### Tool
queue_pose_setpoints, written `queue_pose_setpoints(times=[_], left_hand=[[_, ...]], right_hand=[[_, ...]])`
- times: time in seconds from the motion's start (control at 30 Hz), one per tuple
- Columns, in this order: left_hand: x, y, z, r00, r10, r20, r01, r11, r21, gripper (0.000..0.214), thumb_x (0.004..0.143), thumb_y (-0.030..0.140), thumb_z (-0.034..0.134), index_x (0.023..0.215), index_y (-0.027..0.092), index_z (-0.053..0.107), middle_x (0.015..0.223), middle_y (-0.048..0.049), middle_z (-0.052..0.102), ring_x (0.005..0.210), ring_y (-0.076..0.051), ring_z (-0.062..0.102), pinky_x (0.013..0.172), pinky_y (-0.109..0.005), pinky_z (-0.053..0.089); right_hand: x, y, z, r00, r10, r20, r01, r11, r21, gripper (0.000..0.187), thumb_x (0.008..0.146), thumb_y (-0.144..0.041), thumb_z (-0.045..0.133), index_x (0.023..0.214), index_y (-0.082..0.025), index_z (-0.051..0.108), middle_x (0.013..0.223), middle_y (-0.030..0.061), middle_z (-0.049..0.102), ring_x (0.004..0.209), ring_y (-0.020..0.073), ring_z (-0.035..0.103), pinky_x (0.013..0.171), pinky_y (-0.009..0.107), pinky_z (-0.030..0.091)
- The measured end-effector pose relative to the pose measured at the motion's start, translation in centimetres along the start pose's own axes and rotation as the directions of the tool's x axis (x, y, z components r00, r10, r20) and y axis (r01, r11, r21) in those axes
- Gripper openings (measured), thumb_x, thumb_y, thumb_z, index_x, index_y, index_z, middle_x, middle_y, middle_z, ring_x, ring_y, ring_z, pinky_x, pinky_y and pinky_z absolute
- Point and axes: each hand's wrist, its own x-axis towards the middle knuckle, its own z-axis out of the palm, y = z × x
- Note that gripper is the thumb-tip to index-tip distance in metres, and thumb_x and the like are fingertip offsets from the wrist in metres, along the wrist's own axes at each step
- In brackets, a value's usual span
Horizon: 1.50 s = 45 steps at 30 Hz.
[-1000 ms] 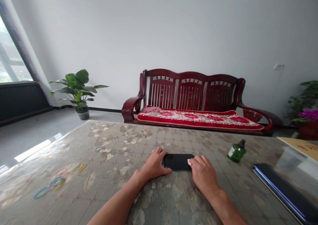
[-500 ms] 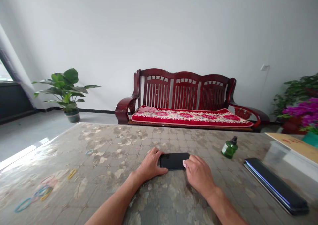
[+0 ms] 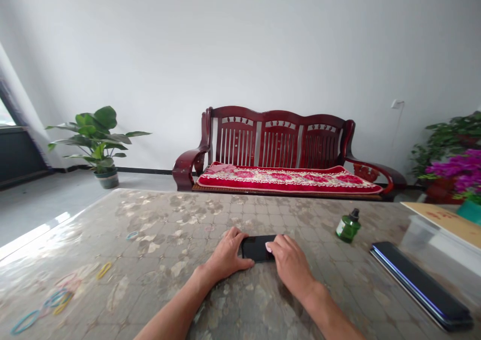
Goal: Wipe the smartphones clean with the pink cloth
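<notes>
A black smartphone (image 3: 256,250) lies flat on the patterned table cover, its long side running left to right. My left hand (image 3: 227,256) grips the phone's left end between thumb and fingers. Over the right part of the screen, my right hand (image 3: 292,263) is closed with a small pale pinkish-white piece (image 3: 268,247), perhaps a wipe or pad, showing at its fingertips; most of that piece is hidden. The phone's right end is covered by the right hand.
A green bottle with a black cap (image 3: 348,227) stands to the right. Beyond it are a stack of dark phones (image 3: 421,282) and a clear plastic box (image 3: 432,245). Several coloured elastic bands (image 3: 56,300) lie at left. A wooden bench (image 3: 278,139) stands behind the table.
My right hand has slid leftward across the phone's screen with the pale piece. My left hand keeps its hold at the left end. The view has tilted slightly up.
</notes>
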Motion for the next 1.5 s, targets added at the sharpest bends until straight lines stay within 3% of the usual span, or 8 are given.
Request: queue_pose_setpoints(times=[0.1, 0.2, 0.43, 0.7, 0.97, 1.23, 1.5], left_hand=[[0.0, 0.1, -0.2, 1.0, -0.013, 0.022, 0.013, 1.0, 0.005, 0.051, 0.063, 0.03, 0.078, 0.11, 0.02, 0.063, 0.106, -0.0077, 0.057, 0.101, -0.028, 0.056, 0.091, -0.038, 0.047], [0.1, 0.3, -0.4, 0.999, -0.018, 0.03, 0.018, 1.0, -0.001, 0.052, 0.062, 0.029, 0.078, 0.111, 0.02, 0.063, 0.106, -0.0078, 0.056, 0.101, -0.028, 0.056, 0.09, -0.037, 0.046], [0.1, 0.4, -0.3, 1.0, -0.006, 0.021, 0.006, 1.0, 0.007, 0.045, 0.062, 0.029, 0.078, 0.104, 0.02, 0.064, 0.1, -0.006, 0.056, 0.097, -0.027, 0.057, 0.087, -0.036, 0.047], [0.0, 0.4, -0.5, 0.999, -0.023, 0.04, 0.024, 1.0, -0.013, 0.05, 0.063, 0.028, 0.078, 0.11, 0.021, 0.062, 0.105, -0.0066, 0.056, 0.101, -0.027, 0.056, 0.091, -0.037, 0.046], [0.1, 0.1, -0.1, 1.0, -0.004, 0.017, 0.005, 1.0, -0.016, 0.047, 0.062, 0.028, 0.079, 0.105, 0.02, 0.063, 0.102, -0.0062, 0.056, 0.098, -0.027, 0.056, 0.088, -0.036, 0.047], [0.2, 0.8, -0.7, 0.992, -0.086, 0.09, 0.083, 0.996, 0.043, 0.052, 0.062, 0.031, 0.079, 0.11, 0.023, 0.059, 0.109, -0.0068, 0.055, 0.104, -0.028, 0.055, 0.091, -0.037, 0.045], [0.7, 1.4, -0.4, 0.973, -0.195, 0.127, 0.174, 0.971, 0.165, 0.053, 0.063, 0.032, 0.08, 0.11, 0.021, 0.057, 0.113, -0.0096, 0.052, 0.108, -0.03, 0.054, 0.093, -0.038, 0.044]], right_hand=[[0.2, 2.3, 0.1, 0.995, 0.096, -0.04, -0.098, 0.995, -0.036, 0.022, 0.093, -0.009, 0.052, 0.089, -0.022, 0.069, 0.087, 0.0031, 0.062, 0.086, 0.0191, 0.054, 0.077, 0.029, 0.037], [0.4, 2.6, 0.5, 0.987, 0.14, -0.08, -0.143, 0.989, -0.036, 0.022, 0.094, -0.011, 0.052, 0.087, -0.022, 0.069, 0.085, 0.0034, 0.062, 0.085, 0.0194, 0.054, 0.076, 0.029, 0.038], [1.4, -1.3, 0.9, 0.996, -0.067, -0.055, 0.07, 0.996, 0.053, 0.02, 0.094, -0.012, 0.052, 0.088, -0.024, 0.067, 0.086, 0.0001, 0.061, 0.086, 0.0169, 0.054, 0.077, 0.028, 0.037], [1.3, 3.4, 1.0, 0.989, 0.134, -0.06, -0.137, 0.989, -0.058, 0.024, 0.091, -0.006, 0.052, 0.087, -0.022, 0.07, 0.086, 0.0037, 0.062, 0.086, 0.0196, 0.054, 0.076, 0.028, 0.037], [1.7, 0.2, 1.3, 0.998, -0.005, -0.055, 0.005, 1.0, 0.01, 0.02, 0.093, -0.01, 0.053, 0.092, -0.024, 0.068, 0.088, 0.0019, 0.063, 0.087, 0.0182, 0.054, 0.076, 0.028, 0.037], [0.6, 4.2, 1.1, 0.987, 0.114, -0.114, -0.119, 0.992, -0.042, 0.026, 0.091, -0.007, 0.05, 0.087, -0.024, 0.069, 0.084, 0.0033, 0.062, 0.084, 0.0196, 0.054, 0.075, 0.028, 0.037], [0.3, 4.3, 1.7, 0.97, 0.199, -0.137, -0.2, 0.98, 0.008, 0.025, 0.093, -0.013, 0.049, 0.091, -0.026, 0.07, 0.089, 0.0026, 0.065, 0.083, 0.0186, 0.059, 0.071, 0.027, 0.039]])
